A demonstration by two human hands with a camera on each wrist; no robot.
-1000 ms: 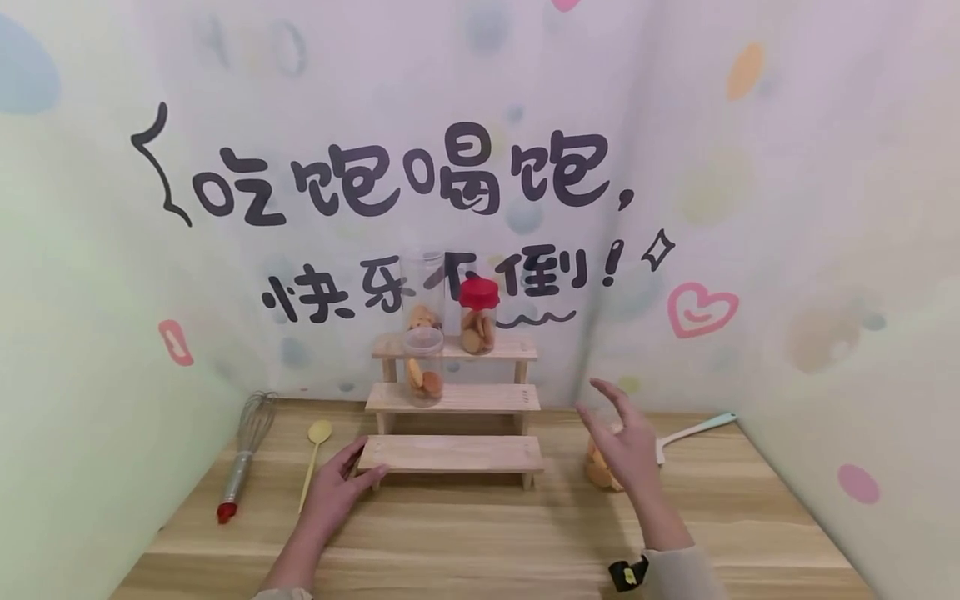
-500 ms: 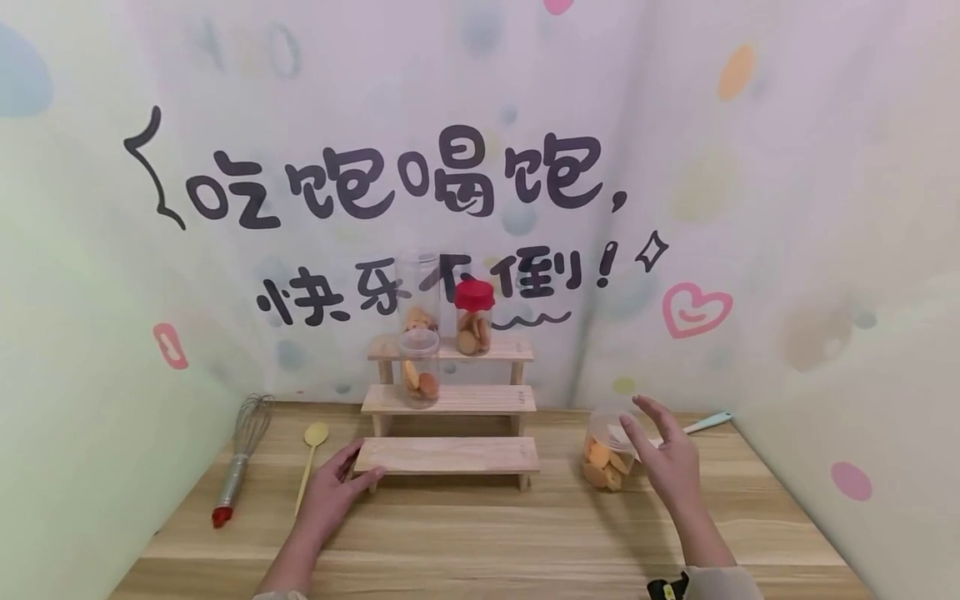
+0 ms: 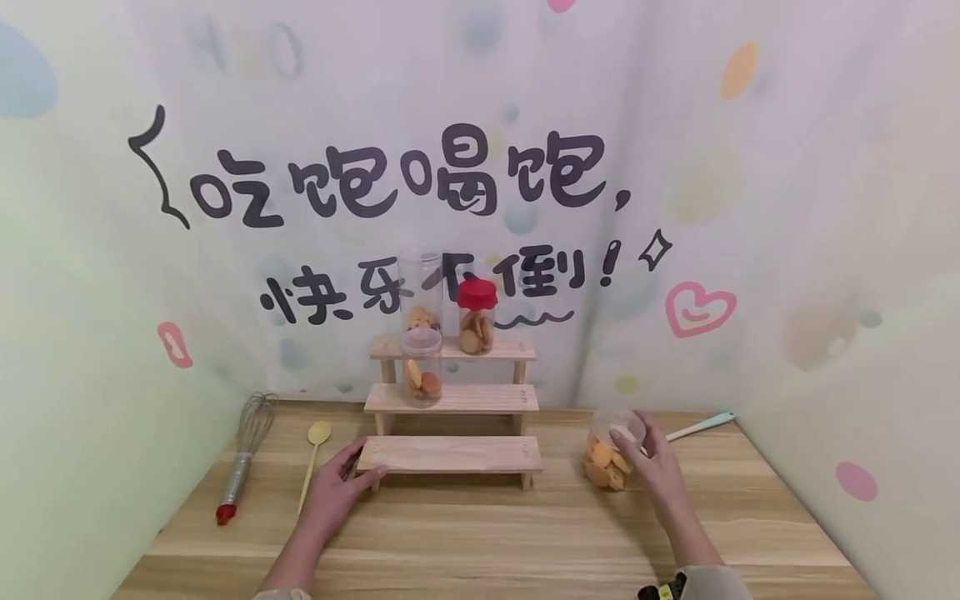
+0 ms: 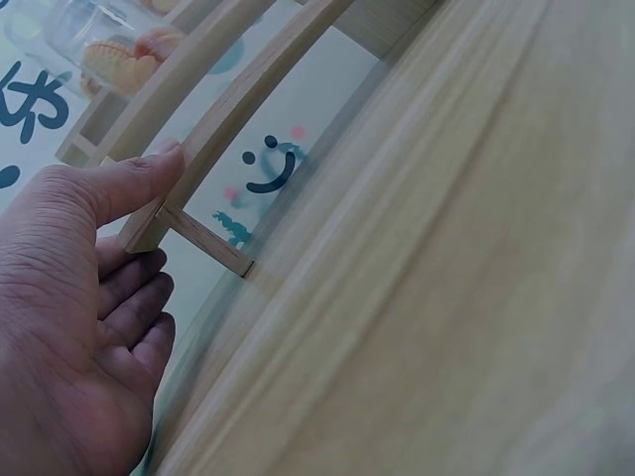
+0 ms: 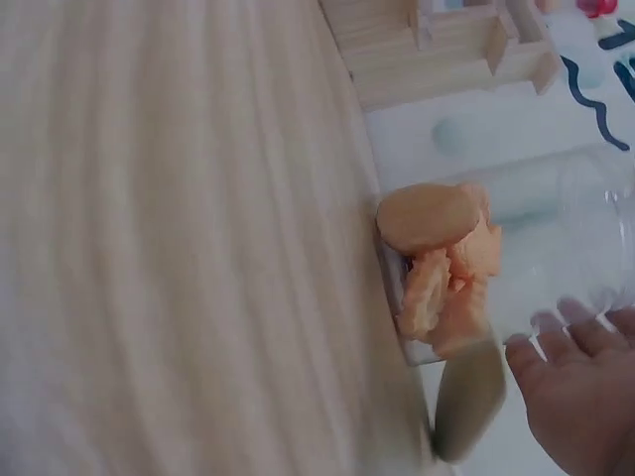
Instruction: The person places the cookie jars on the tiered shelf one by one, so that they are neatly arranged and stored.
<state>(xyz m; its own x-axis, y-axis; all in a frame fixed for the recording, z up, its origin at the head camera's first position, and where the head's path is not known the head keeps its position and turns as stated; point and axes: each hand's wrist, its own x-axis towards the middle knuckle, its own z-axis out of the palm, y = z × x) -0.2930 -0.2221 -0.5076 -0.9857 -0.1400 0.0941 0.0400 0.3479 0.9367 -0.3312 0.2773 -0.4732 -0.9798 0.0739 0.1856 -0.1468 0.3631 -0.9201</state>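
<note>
My left hand (image 3: 333, 483) grips the left end of the wooden three-tier stand (image 3: 450, 454) at its lowest step. In the left wrist view the thumb (image 4: 144, 178) lies over the board's edge, with the other fingers curled below. My right hand (image 3: 660, 467) is at the right side of a clear cookie jar (image 3: 600, 446) standing on the table, thumb in front and fingertips toward the far side near its top. In the right wrist view its fingertips (image 5: 571, 309) are right at the jar's wall, with several cookies (image 5: 432, 218) at the jar's bottom.
On the stand's middle step is a clear jar of cookies (image 3: 422, 371); the top step holds a tall clear jar (image 3: 423, 292) and a red-lidded jar (image 3: 477, 321). A whisk (image 3: 243, 458) and yellow spoon (image 3: 317, 442) lie left. A teal-handled utensil (image 3: 705, 425) lies right.
My right hand drew away to the right of the cookie jar, then came back left against its side with thumb and fingers closer together. My left hand stayed on the stand.
</note>
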